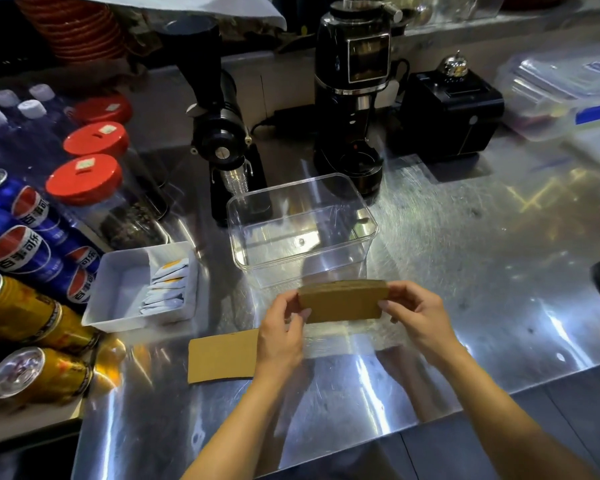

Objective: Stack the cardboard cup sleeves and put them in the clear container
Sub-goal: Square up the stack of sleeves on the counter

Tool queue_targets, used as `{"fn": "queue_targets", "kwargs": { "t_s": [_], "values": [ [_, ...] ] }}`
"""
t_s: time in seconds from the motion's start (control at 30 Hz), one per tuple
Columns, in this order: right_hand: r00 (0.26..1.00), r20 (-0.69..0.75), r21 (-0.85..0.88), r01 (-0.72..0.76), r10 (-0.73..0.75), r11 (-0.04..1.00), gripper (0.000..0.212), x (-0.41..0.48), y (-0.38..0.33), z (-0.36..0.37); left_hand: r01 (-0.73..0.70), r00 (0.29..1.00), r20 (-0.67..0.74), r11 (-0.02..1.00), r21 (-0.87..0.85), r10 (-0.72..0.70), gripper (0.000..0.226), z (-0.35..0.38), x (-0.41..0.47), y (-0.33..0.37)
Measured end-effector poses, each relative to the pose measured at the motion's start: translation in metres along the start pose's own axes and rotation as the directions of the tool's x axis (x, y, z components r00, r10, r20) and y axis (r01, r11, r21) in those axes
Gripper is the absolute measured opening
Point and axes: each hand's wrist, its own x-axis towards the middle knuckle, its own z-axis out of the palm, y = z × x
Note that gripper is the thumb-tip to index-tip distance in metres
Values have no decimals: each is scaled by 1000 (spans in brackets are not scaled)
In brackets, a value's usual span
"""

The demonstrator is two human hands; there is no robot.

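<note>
The left hand (pixel 280 336) and right hand (pixel 419 318) each pinch one end of a stack of sleeves (pixel 343 301), long axis left to right, just before the clear container (pixel 302 233). One loose sleeve (pixel 222 356) lies flat on the table (pixel 482 271), nearer the left hand.

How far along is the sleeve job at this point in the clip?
Partly done. Already gathered: a stack of sleeves, pinched at its ends between the left hand and right hand, held above the counter just in front of the clear container. Left: one loose sleeve lies flat on the steel counter, partly under the left hand, and the container looks empty, so nothing is loaded yet.
</note>
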Motion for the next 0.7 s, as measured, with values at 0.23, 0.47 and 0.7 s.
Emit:
{"fn": "queue_targets", "kwargs": {
  "t_s": [0.23, 0.47, 0.7],
  "values": [
    [991, 107, 111, -99, 87, 989, 24, 2, -34, 46, 73, 988, -126, 993, -88, -84, 29, -54, 13, 13],
    [895, 245, 128, -412, 374, 902, 13, -10, -30, 109, 261, 931, -202, 942, -213, -303, 29, -105, -3, 0],
    [844, 281, -4, -476, 457, 880, 12, -19, -22, 152, 430, 839, -256, 873, -231, -481, 27, -134, -18, -23]
  ]
}}
